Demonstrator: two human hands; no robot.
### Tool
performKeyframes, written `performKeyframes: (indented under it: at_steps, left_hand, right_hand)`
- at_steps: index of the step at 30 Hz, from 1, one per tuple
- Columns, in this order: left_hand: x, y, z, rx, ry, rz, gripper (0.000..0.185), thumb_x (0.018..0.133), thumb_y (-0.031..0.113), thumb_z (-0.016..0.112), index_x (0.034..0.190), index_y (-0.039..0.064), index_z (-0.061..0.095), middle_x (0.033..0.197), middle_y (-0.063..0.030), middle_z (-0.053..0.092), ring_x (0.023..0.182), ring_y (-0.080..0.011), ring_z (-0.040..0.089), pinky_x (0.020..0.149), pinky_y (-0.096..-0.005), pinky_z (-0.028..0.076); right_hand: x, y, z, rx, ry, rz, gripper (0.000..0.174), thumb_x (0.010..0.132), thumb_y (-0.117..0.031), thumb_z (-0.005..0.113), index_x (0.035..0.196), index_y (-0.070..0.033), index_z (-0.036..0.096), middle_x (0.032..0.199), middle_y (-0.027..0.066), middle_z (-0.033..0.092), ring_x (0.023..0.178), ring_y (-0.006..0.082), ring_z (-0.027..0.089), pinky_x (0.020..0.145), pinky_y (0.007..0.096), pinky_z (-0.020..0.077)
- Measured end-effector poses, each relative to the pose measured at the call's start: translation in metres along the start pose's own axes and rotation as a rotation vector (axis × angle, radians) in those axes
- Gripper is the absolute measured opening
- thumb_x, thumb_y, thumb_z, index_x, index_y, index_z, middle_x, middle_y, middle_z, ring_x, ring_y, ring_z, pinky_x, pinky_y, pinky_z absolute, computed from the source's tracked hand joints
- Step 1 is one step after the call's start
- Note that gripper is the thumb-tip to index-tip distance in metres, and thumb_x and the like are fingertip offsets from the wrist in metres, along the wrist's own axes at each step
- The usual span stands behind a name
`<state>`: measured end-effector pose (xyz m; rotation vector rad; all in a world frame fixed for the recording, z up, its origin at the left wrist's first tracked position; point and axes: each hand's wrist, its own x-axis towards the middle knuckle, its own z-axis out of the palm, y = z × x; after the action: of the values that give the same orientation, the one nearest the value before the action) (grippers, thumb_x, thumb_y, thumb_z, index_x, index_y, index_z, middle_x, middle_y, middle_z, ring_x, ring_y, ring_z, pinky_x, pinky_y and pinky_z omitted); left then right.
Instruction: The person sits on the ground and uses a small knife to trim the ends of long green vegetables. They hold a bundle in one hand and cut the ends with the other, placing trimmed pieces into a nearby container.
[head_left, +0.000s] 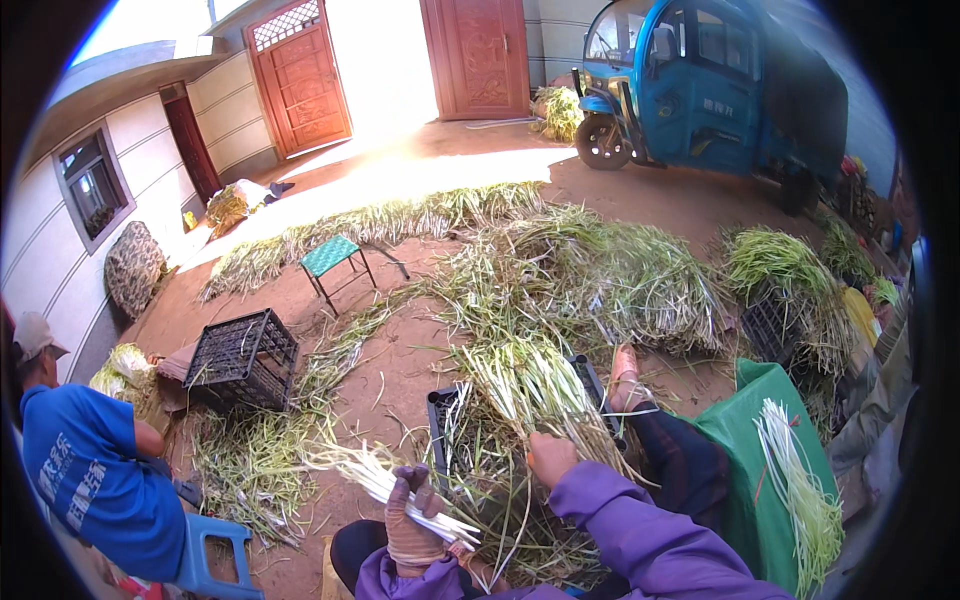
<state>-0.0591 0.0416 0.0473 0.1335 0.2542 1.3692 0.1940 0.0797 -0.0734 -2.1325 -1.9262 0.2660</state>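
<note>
Near the bottom centre, my left hand (414, 517), in a soiled glove, grips a bundle of pale stalks (375, 474) whose leafy ends point left. My right hand (553, 457) is closed around something orange, perhaps a handle; the rest of it is hidden. That hand lies against a heap of long green-and-white stalks (525, 375) on a black plastic crate (442, 427). Loose leaves and stalks hang below, between the hands. To the right, more pale stalks (799, 487) lie on a green sack (750, 427).
A person in a blue shirt (105, 480) sits at left on a blue plastic stool (217, 551). Beyond are a black crate (244, 360), a green-topped stool (330, 256), long heaps of stalks (585, 277) and a blue three-wheeled vehicle (697, 97).
</note>
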Motion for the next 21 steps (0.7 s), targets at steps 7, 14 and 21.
performKeyframes:
  at_steps: [7, 14, 21]
  left_hand:
    - [0.003, -0.018, -0.019, 0.106, 0.101, -0.116, 0.019, 0.093, 0.016, 0.061, 0.107, 0.006, 0.055, 0.088, -0.0062, 0.059, 0.07, -0.0145, 0.056, 0.06, -0.0287, 0.049]
    - [0.005, -0.034, -0.024, 0.185, 0.087, -0.234, 0.019, 0.093, 0.019, 0.061, 0.106, 0.007, 0.055, 0.079, -0.0032, 0.058, 0.058, -0.0131, 0.051, 0.052, -0.0277, 0.043]
    - [0.009, -0.049, -0.036, 0.294, 0.18, -0.286, 0.016, 0.094, 0.022, 0.062, 0.101, 0.008, 0.058, 0.069, -0.0004, 0.054, 0.05, -0.0094, 0.046, 0.044, -0.0245, 0.037]
  right_hand:
    - [-0.002, 0.015, -0.017, 0.394, 0.023, 0.071, 0.017, 0.082, -0.018, 0.068, 0.093, -0.007, 0.062, 0.081, 0.0117, 0.066, 0.07, 0.0295, 0.065, 0.064, 0.0402, 0.0492]
    - [-0.01, 0.031, -0.046, 1.184, -0.437, 0.328, 0.028, 0.086, -0.013, 0.07, 0.108, -0.001, 0.056, 0.08, 0.0004, 0.06, 0.059, 0.0082, 0.055, 0.048, 0.0217, 0.0418]
    - [-0.044, 0.022, -0.068, 1.29, -0.656, 0.181, 0.027, 0.087, -0.015, 0.069, 0.11, -0.01, 0.054, 0.079, -0.0036, 0.059, 0.064, 0.0046, 0.053, 0.054, 0.021, 0.0412]
